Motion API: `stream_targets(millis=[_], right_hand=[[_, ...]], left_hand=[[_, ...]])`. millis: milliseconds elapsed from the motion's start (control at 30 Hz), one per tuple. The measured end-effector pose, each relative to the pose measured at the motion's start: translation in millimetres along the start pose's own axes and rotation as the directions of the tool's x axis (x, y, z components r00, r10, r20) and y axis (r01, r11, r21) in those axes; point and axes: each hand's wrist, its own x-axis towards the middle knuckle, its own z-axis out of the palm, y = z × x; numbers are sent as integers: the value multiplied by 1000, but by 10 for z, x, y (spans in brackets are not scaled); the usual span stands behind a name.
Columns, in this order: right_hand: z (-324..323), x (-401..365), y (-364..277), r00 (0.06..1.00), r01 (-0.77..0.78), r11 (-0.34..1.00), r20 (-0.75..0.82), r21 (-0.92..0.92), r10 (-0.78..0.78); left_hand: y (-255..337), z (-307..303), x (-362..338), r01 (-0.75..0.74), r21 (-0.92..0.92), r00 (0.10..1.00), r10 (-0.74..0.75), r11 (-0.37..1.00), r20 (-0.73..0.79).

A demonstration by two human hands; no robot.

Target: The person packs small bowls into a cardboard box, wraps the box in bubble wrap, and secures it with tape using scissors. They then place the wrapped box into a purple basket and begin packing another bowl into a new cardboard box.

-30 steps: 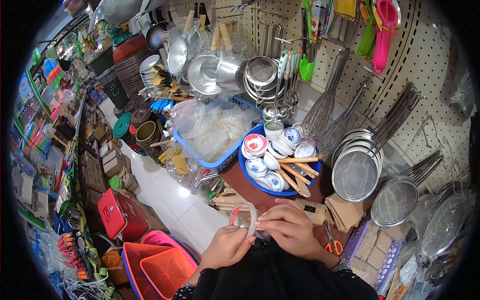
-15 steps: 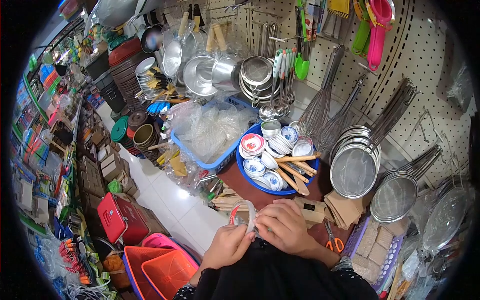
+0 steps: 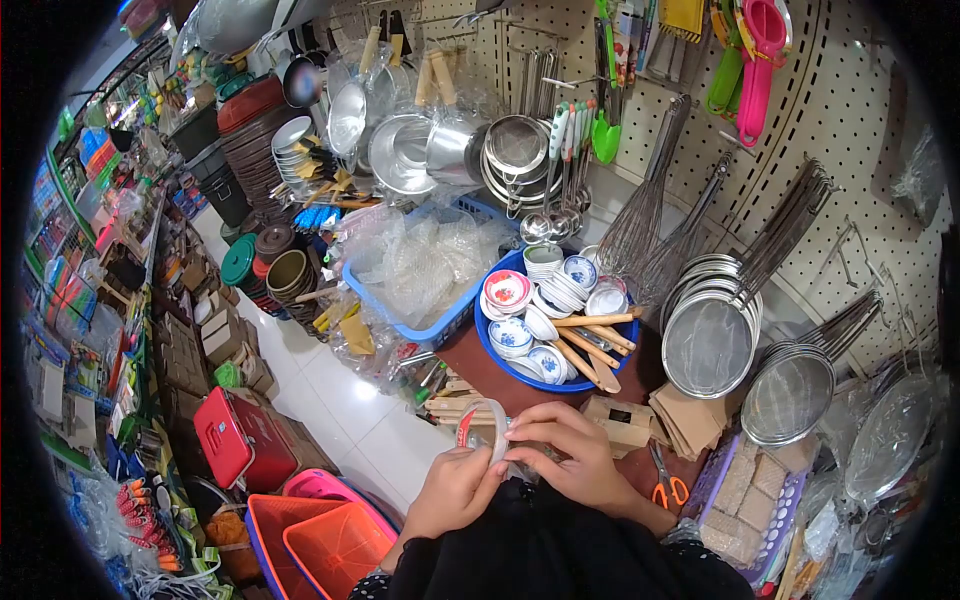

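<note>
A roll of clear tape [image 3: 499, 432] with a red and white inner core stands upright between my hands, low in the middle of the view. My left hand [image 3: 458, 487] grips its lower edge between thumb and fingers. At the roll's right side, the thumb and fingertips of my right hand [image 3: 570, 452] are bent against the tape's edge. Just beyond them sits a blue basin [image 3: 481, 325] holding small patterned bowls [image 3: 508, 290] and wooden-handled tools [image 3: 590, 350]. Orange-handled scissors [image 3: 670, 488] lie to the right of my right hand.
A blue basket [image 3: 428, 332] of plastic wrap stands beyond the basin. Strainers [image 3: 708, 345] and whisks [image 3: 650, 210] hang at the right. A purple basket [image 3: 775, 540] holds wrapped packets. Orange bins [image 3: 335, 545] and a red box [image 3: 232, 440] are at the left.
The fingers of my right hand have shifted and spread slightly at the tape's edge. My left hand keeps its hold on the roll.
</note>
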Motion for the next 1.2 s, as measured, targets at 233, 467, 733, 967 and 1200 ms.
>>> stream_targets(millis=[233,467,733,967,1200], right_hand=[[29,-31,125,1000,-9,1000,5,-8,9],[156,-28,98,994,79,958,-46,-275,-96],[330,-58,84,990,6,960,-133,-281,-45],[448,-151,113,975,-112,966,-214,-234,62],[529,-305,92,930,-258,962,-294,-85,223]], left_hand=[[-25,2,10,8,95,1000,-10,995,24],[63,-28,50,151,-25,988,-150,988,29],[33,-58,38,175,-23,982,-172,984,79],[-67,-42,25,155,-105,985,-145,982,95],[-264,-42,-31,101,-49,972,-88,994,220]])
